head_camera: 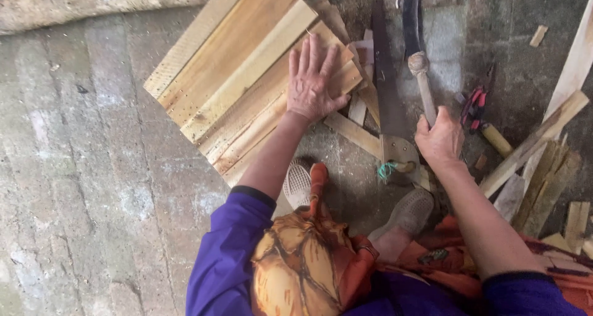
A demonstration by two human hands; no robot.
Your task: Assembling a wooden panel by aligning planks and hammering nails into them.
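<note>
Concrete floor [80,168] under me, scraps around. My left hand [314,81] lies flat on the planks [241,75], fingers spread, palm down near their right edge. My right hand [440,140] is clenched around the handle of a curved knife [414,26], blade pointing away. A handsaw [386,87] lies between the two.

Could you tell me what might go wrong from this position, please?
The left hand lies flat on the stacked planks, close to where the curved blade in the right hand could land. The handsaw lies between both hands, near the feet. Loose offcuts could trip or shift.
</note>
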